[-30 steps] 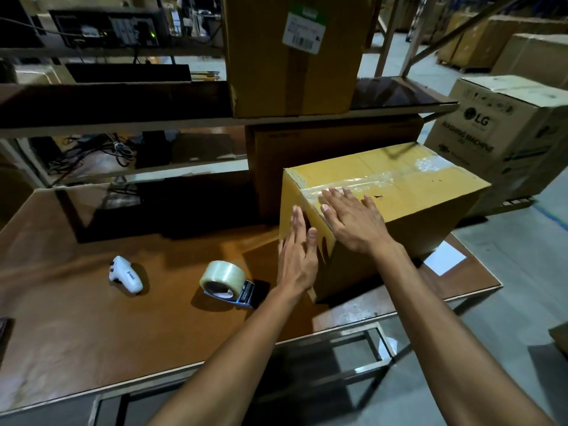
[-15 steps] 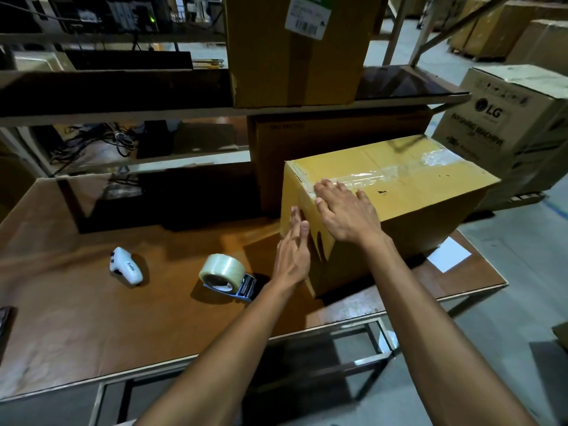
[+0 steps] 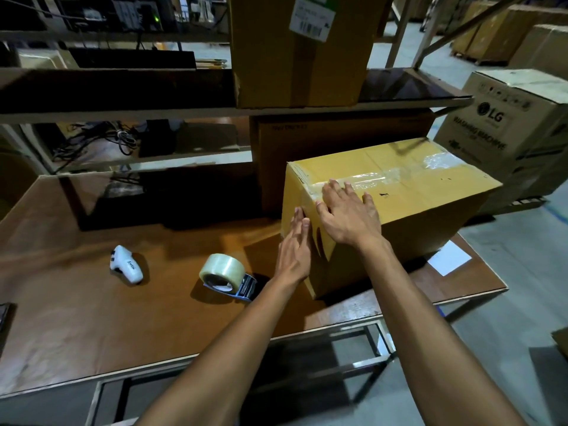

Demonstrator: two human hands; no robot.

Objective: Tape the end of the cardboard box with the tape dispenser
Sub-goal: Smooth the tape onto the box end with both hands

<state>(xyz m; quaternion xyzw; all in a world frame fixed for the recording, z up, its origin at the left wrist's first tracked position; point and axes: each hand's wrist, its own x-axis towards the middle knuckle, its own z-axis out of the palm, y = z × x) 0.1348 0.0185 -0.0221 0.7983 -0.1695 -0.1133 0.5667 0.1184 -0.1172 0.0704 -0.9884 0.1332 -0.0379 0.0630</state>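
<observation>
Since a second ago the right hand (image 3: 349, 219) has slid back along the tape strip toward the near corner of the cardboard box (image 3: 415, 210). Left of the box on the table (image 3: 76, 318) lies a white handheld scanner (image 3: 126, 265), then the tape dispenser (image 3: 226, 276) just beside it. The left hand (image 3: 293, 252) presses flat on the box's end, fingers together; right fingers spread flat on top.

On the surface (image 3: 76, 318): one yellow box (image 3: 430, 204), one tape dispenser (image 3: 226, 276) at 7 o'clock from it, one white scanner (image 3: 126, 265), one white paper (image 3: 449, 259), two hands
</observation>
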